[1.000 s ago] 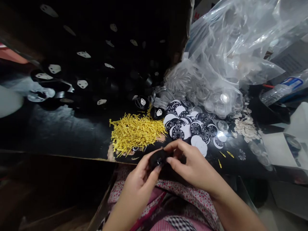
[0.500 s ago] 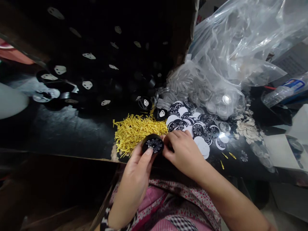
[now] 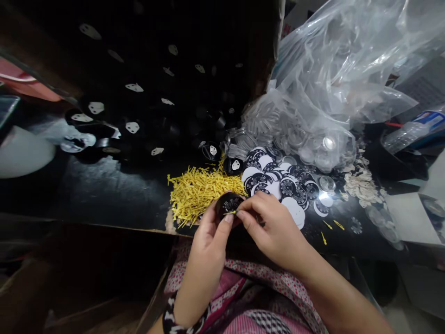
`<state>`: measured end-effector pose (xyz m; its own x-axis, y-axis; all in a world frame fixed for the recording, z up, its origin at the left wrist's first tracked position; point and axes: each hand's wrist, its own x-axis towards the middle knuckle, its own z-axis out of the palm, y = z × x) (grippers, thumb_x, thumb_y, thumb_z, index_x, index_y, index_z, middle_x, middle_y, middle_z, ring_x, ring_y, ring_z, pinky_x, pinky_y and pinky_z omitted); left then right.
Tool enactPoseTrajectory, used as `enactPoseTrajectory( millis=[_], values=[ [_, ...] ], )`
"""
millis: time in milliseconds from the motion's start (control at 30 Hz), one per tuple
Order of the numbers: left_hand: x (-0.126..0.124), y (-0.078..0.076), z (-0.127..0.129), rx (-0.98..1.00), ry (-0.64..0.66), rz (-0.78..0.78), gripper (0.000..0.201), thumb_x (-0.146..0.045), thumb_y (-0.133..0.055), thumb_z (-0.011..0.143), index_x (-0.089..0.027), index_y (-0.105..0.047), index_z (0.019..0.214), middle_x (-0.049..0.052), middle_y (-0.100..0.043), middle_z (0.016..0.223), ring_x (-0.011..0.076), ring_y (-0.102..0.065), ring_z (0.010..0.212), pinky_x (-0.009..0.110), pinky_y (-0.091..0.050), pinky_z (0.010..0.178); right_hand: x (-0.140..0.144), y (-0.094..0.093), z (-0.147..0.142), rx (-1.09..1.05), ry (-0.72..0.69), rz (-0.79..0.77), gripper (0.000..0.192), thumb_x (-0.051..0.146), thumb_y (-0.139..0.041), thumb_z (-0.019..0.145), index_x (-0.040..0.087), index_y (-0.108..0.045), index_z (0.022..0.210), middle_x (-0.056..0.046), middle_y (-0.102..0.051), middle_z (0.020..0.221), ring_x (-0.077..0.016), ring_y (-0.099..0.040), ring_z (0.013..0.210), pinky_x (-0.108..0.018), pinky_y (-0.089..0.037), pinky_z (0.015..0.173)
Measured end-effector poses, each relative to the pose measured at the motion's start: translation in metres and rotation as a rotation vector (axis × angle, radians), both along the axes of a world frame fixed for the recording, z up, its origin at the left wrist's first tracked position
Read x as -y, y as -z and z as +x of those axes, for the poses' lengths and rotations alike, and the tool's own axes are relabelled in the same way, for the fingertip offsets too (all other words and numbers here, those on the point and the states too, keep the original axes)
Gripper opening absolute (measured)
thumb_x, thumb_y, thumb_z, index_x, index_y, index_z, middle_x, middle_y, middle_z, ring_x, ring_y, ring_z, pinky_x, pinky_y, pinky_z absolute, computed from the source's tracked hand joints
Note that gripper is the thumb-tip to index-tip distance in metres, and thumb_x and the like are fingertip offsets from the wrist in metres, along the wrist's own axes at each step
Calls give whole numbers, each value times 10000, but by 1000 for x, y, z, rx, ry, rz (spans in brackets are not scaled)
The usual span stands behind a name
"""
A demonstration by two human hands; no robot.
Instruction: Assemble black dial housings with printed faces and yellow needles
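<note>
My left hand (image 3: 213, 236) is closed round a black round gauge housing (image 3: 224, 206) with a white-marked dial face turned up. Across the dial's near side lies a yellow pointer needle (image 3: 229, 213), pinched at its right end by the thumb and fingers of my right hand (image 3: 267, 227). The left thumb presses at the dial's near edge, close to the needle. Just behind the housing is a heap of yellow pointer needles (image 3: 198, 190). Printed black dial discs (image 3: 288, 187), some showing white backs, are piled to the right of it.
A plastic bag of clear round covers (image 3: 299, 134) stands behind the discs. Small off-white plates (image 3: 361, 181) and an open white box (image 3: 406, 215) are at the right. Black housings with white plates (image 3: 132, 127) fill the back left. A white rounded object (image 3: 26, 153) is at far left.
My right hand has brought a yellow needle onto the dial, where none showed earlier. The housing in my left hand is tilted more. The whole view has shifted slightly.
</note>
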<state>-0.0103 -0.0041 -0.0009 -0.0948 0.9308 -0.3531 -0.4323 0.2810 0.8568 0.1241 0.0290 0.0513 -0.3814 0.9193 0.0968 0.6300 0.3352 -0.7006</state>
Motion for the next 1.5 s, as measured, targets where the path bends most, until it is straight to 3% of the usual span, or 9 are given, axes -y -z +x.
enactPoseTrajectory(
  millis=[600,767,867,933,1067,1200,1333,1400,1500],
  values=[
    [7,-18,-10,-493,32,115,242,-315,-692,793,-244,-716,1023,34,-752,1058,258,-709,961,336,-542,899,12,0,0,-79,37,-148,190,169,-525,915,210,-472,737,14,-571,756,-130,-509,663,-280,-381,638],
    [1,-10,-16,-270,165,33,340,-344,-681,820,-241,-692,1144,57,-723,1179,269,-660,1120,347,-510,980,9,-1,3,0,28,-106,190,160,-589,862,201,-503,698,17,-577,719,-128,-510,642,-282,-378,640],
    [-2,-7,-22,-171,220,-49,450,-352,-726,784,-266,-665,1222,59,-685,1265,299,-585,1237,379,-488,1019,4,-1,5,94,-41,80,47,173,-568,890,180,-611,908,-35,-645,871,-168,-568,787,-325,-401,760],
    [-1,-7,-25,-206,220,-65,445,-349,-772,731,-275,-703,1165,55,-676,1280,324,-518,1307,389,-467,1045,0,2,5,210,-92,201,111,180,-520,917,165,-625,948,-59,-656,893,-194,-571,829,-360,-390,805],
    [2,-6,-20,-179,117,-168,343,-445,-787,698,-269,-766,991,63,-713,1206,335,-491,1331,397,-435,1079,-4,7,0,307,-125,313,172,176,-456,900,169,-601,808,-56,-637,789,-188,-553,750,-351,-398,758],
    [1,-1,-9,33,13,-326,401,-539,-769,678,-265,-760,970,71,-712,1207,358,-542,1277,458,-461,1046,-3,3,-5,283,-10,222,142,176,-481,902,170,-596,818,-45,-656,790,-175,-576,756,-328,-421,765],
    [-1,6,-8,-138,103,-207,445,-525,-740,745,-290,-717,1123,38,-656,1318,286,-522,1309,419,-323,1147,-20,-8,13,182,-98,-3,87,194,-564,907,187,-638,863,-10,-690,819,-137,-613,738,-267,-448,734],
    [-1,9,-10,-162,124,-201,488,-538,-713,773,-294,-681,1195,39,-659,1314,269,-538,1294,410,-303,1159,-44,-10,33,161,-29,-28,132,237,-534,940,206,-661,925,-8,-711,891,-124,-640,793,-236,-463,750],
    [-1,13,-11,-69,86,-255,550,-565,-689,784,-297,-633,1261,42,-687,1272,270,-608,1213,437,-319,1150,-93,-2,67,358,419,94,218,260,-495,959,179,-649,1090,-97,-686,1076,-193,-633,970,-314,-456,865]
  ],
)
